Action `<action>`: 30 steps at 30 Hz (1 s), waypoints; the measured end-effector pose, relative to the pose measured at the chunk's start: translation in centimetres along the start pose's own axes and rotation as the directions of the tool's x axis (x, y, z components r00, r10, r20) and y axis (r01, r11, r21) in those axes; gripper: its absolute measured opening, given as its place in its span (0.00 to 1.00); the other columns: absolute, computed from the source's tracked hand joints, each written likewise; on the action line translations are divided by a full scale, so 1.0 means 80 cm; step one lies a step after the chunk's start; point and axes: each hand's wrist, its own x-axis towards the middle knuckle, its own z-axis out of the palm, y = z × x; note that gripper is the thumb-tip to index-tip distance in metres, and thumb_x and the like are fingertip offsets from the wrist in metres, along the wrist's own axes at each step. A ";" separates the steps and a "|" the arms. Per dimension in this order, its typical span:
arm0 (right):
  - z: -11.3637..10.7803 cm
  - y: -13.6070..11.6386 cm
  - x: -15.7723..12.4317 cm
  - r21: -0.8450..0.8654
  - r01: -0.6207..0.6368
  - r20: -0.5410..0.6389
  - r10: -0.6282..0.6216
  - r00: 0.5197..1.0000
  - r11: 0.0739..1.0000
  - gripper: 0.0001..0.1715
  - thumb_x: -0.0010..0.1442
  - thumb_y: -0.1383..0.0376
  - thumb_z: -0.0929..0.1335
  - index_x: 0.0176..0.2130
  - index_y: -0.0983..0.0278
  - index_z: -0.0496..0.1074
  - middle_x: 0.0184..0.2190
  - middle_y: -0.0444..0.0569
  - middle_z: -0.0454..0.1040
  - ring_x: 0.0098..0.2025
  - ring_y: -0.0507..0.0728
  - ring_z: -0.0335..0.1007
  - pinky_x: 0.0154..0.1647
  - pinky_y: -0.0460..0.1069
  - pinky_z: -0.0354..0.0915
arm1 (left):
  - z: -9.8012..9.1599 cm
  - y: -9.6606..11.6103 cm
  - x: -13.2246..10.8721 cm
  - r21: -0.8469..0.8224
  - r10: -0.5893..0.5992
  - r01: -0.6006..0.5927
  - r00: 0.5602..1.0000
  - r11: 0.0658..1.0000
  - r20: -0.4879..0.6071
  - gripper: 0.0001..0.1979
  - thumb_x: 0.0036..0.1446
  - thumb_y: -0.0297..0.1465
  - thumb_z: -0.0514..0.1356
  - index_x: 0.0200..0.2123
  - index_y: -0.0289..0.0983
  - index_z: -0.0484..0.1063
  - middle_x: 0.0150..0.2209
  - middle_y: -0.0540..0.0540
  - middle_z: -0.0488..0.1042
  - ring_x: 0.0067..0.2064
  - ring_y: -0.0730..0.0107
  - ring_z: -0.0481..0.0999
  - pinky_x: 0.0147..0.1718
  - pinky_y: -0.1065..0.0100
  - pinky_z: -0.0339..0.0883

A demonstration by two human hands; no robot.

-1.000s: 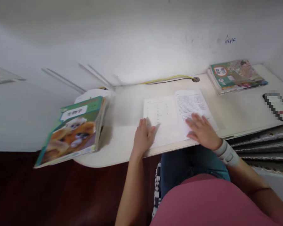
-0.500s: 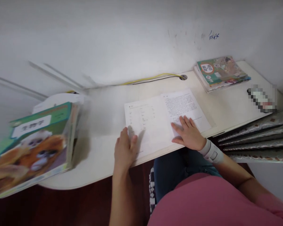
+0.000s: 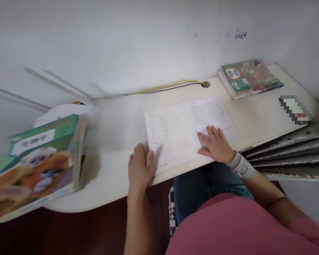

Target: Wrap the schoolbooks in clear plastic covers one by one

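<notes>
An open booklet point(image 3: 175, 145) with white printed pages lies on the white desk point(image 3: 114, 177), near its front edge. My right hand point(image 3: 215, 143), with a grey band on the wrist, rests flat on the lower part of the right page, its fingers spread. At the booklet's lower left edge is my left hand point(image 3: 140, 164), thumb apart from the fingers and nothing held in it. Dense text fills the upper right page, while the left page carries short scattered lines.
A stack of books point(image 3: 39, 159) with a green biology cover stands at the left. Another book stack point(image 3: 250, 78) lies at the back right, near a blurred phone point(image 3: 296, 109). Yellow and black cables run along the wall to a desk hole point(image 3: 206, 84). A patterned curtain point(image 3: 295, 152) hangs at the right.
The booklet has shifted slightly to the right, with my right hand still on it. My left hand has stayed nearly in place, and the booklet's left edge is now farther from its fingers.
</notes>
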 end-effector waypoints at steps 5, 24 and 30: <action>0.005 0.001 0.001 0.013 0.004 -0.031 -0.004 1.000 1.000 0.44 0.60 0.40 0.57 0.65 0.61 0.55 0.66 0.65 0.52 0.67 0.73 0.43 0.63 0.67 0.44 | 0.004 0.000 0.001 0.053 0.067 -0.066 0.998 0.996 -0.009 0.29 0.63 0.43 0.45 0.58 0.29 0.63 0.62 0.28 0.61 0.65 0.45 0.56 0.60 0.44 0.51; 0.001 -0.007 -0.015 0.031 0.050 -0.015 -0.050 0.999 0.998 0.49 0.57 0.38 0.58 0.65 0.66 0.55 0.65 0.70 0.51 0.67 0.72 0.44 0.64 0.65 0.44 | 0.005 -0.004 -0.002 0.090 0.087 -0.086 0.996 0.992 0.001 0.31 0.65 0.43 0.39 0.59 0.28 0.64 0.62 0.28 0.61 0.65 0.44 0.56 0.60 0.43 0.51; -0.001 -0.007 -0.009 0.027 0.027 0.009 -0.027 1.000 0.999 0.49 0.58 0.39 0.58 0.66 0.66 0.54 0.65 0.70 0.50 0.68 0.72 0.43 0.64 0.65 0.44 | 0.003 0.003 -0.002 0.124 0.112 -0.113 0.994 0.986 0.015 0.30 0.66 0.42 0.40 0.58 0.27 0.64 0.62 0.27 0.59 0.65 0.43 0.55 0.59 0.43 0.52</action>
